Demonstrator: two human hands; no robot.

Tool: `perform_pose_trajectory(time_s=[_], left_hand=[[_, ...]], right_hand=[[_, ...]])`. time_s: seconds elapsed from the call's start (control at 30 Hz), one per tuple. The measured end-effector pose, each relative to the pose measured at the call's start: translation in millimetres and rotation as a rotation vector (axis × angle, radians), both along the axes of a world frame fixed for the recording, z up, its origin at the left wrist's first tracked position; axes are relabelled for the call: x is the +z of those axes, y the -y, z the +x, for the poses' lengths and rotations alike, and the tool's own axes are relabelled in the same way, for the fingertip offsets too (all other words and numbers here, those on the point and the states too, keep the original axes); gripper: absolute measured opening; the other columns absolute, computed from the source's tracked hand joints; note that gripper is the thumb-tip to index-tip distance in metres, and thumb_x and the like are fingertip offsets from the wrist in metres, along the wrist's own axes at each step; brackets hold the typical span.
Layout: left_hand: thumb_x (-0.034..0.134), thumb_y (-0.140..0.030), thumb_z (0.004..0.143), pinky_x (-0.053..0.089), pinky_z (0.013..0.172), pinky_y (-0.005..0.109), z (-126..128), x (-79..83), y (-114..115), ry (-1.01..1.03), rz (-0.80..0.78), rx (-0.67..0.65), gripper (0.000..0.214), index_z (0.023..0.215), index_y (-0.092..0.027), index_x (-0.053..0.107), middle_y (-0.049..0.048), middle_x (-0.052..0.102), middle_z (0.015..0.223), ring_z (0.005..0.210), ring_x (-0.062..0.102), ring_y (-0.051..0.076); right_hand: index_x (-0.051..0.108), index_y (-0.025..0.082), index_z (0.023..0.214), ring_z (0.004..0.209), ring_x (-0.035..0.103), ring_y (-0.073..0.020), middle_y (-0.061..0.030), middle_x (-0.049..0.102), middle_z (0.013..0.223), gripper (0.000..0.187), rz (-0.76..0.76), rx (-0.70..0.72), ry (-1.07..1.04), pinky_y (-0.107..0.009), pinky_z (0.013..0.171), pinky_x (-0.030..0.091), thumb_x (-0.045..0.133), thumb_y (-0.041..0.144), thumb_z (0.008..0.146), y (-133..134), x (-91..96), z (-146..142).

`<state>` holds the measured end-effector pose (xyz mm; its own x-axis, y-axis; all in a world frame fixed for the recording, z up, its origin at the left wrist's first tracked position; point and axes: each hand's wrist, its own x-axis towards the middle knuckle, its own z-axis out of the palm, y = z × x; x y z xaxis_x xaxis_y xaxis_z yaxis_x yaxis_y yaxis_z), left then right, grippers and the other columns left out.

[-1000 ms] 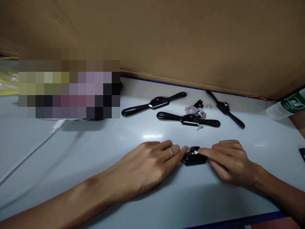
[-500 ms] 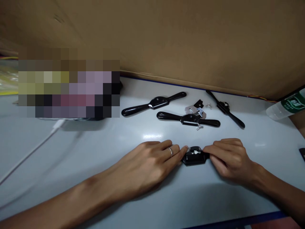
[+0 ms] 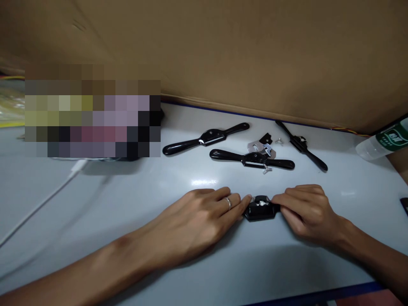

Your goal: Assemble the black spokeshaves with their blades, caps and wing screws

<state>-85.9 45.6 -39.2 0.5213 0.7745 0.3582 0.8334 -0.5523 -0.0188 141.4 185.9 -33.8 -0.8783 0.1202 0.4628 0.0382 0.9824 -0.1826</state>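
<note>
**Held spokeshave (image 3: 259, 213) gripped at both ends, silver fastener now uncovered**

Take that black spokeshave as the clock's centre, twelve toward the cardboard (image 3: 229, 55). Leftmost, a white cable (image 3: 41, 205) slants across the table (image 3: 191, 276) at nine. Also at nine, much closer, the left hand (image 3: 205, 214), a ring on one finger, grasps the spokeshave's left end; its thumb is hidden. It shows no clear change across the frames.

At eleven lies the far-left spokeshave (image 3: 212, 137). The held one rests on the table between the hands, a silver fastener (image 3: 262, 203) showing in its middle. At twelve, beyond it, is the middle spokeshave (image 3: 255, 160), with a loose wing screw (image 3: 267, 170) just beside its near edge and metal plates (image 3: 254, 146) just behind it. A second wing screw (image 3: 279, 141) sits between twelve and one, and the far-right spokeshave (image 3: 301, 144) lies slanted at one.

At three, the right hand (image 3: 306, 212) pinches the held spokeshave's right end between thumb and forefinger. Here is the difference — one second ago that forefinger reached over to the fastener; it has since drawn back to the handle. Against half a second ago, little differs. Farthest right, a bottle (image 3: 387, 140) with a green label leans at two — unmoved.
</note>
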Motion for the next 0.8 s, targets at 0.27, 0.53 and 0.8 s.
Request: perform_pose_trajectory(time_s=[0.27,0.53,0.8], left_hand=[[0.044,-0.005,0.096,0.052,0.064,0.033,-0.4,-2.6,1.7,0.004,0.003,-0.002,0.034,0.127,-0.001,0.054,0.0062,0.069,0.085,0.072,0.062,0.020],[0.044,-0.005,0.096,0.050,0.064,0.033,0.4,-3.4,-0.3,0.001,0.024,-0.003,0.033,0.127,-0.001,0.055,0.0058,0.068,0.084,0.072,0.060,0.020],[0.045,-0.006,0.097,0.047,0.060,0.032,0.7,-1.9,0.1,0.012,0.028,-0.001,0.031,0.126,0.000,0.055,0.0056,0.068,0.083,0.069,0.059,0.019]], right_hand=[[0.071,0.014,0.079,0.048,0.048,-0.0117,0.0009,0.060,0.058,0.029,0.002,-0.004,-0.007,-0.029,0.049,0.036,0.046,0.003,0.090,-0.4,1.5,-1.0],[0.070,0.015,0.081,0.048,0.050,-0.0111,0.0017,0.061,0.060,0.027,-0.004,-0.012,-0.016,-0.027,0.050,0.040,0.047,0.003,0.090,-1.1,-0.1,-0.4],[0.072,0.011,0.099,0.046,0.047,-0.0100,0.0048,0.055,0.056,0.026,0.006,0.032,-0.102,-0.026,0.047,0.041,0.050,0.001,0.090,2.7,5.2,-4.3]])
